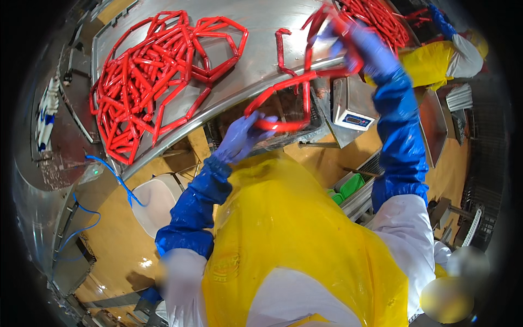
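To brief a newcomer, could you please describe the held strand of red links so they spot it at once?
Start at the big metal table across the top, with a left heap and a right heap of red links. Between them, the held strand stretches from left hand to right hand. Unlike the heaps, it hangs partly past the table's near edge.

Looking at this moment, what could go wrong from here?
If the left hand lost its hold, the strand of red links might slip downward, since its loop hangs past the front edge of the metal table in this view.

The links in the large pile cross and overlap, so pulling one out could snag others.

The strand shows close to the box with a display; if swung, it might brush it.
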Demonstrator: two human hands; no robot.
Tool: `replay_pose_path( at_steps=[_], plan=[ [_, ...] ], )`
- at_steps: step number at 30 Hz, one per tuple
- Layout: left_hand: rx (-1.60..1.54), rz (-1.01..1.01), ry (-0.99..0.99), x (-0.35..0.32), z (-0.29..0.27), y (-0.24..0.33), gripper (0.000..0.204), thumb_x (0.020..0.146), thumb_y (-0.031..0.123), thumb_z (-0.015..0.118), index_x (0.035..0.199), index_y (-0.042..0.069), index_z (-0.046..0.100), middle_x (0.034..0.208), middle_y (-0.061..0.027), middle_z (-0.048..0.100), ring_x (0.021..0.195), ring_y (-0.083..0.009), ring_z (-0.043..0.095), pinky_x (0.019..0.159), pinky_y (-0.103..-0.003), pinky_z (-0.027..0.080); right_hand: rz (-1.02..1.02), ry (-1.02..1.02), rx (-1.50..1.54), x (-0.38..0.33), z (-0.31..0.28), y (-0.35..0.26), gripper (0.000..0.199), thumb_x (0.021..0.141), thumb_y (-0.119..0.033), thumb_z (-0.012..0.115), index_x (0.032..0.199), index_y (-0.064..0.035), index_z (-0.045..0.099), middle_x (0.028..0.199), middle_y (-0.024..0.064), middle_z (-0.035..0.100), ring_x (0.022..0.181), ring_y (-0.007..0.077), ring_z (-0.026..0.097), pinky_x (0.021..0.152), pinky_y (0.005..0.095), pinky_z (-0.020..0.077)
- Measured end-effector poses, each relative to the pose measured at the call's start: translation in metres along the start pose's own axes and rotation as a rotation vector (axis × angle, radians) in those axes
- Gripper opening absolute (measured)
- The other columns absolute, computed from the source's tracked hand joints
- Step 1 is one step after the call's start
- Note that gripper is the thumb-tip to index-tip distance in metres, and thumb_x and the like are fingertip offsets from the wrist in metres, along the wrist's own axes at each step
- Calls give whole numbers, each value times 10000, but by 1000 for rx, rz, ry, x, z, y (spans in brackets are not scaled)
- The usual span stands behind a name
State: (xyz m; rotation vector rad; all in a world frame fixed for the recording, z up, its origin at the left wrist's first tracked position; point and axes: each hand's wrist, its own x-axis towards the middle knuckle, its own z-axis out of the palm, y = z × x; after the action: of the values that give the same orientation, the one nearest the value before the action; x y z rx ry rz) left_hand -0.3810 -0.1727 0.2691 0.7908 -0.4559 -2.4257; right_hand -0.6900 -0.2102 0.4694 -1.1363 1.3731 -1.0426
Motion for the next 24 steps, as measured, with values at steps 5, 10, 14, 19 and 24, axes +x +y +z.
replay_pose_path(
  at_steps=[5,10,14,19,24],
  plan=[
    [-65,-67,-51,52,56,5,331,1019,281,551,1127,-31,532,1118,-198,646,1038,-278,668,912,-351,571,231,-243,-737,-56,34,105,409,793,-152,772,1155,-53,609,950,111,680,865,156,627,812,346,520],
    [949,350,-141,78,66,-30,575,807,251,815,1236,-2,528,1040,-84,632,1039,-193,636,901,-313,534,-36,-82,-595,-87,11,111,366,812,-270,726,1096,-77,600,946,218,662,913,426,641,790,436,532],
    [870,-167,-543,165,28,-92,539,776,148,806,1244,60,554,1046,-22,639,967,-155,637,862,-337,539,-91,134,-305,-88,-47,145,405,814,-230,769,1154,-43,650,936,152,694,891,262,684,834,364,535],
    [380,-438,-253,269,65,-155,284,911,213,655,1127,35,605,937,-56,650,842,-166,676,722,-334,578,305,728,-108,-101,-266,261,465,823,-293,825,1131,15,661,861,46,689,695,119,648,637,268,548],
    [911,-110,-79,402,114,-207,419,846,328,724,1053,-25,638,879,-128,682,837,-217,702,676,-373,577,424,938,-67,-85,-349,381,519,844,-335,801,1184,23,640,966,100,716,814,168,687,743,305,562]
  ],
)
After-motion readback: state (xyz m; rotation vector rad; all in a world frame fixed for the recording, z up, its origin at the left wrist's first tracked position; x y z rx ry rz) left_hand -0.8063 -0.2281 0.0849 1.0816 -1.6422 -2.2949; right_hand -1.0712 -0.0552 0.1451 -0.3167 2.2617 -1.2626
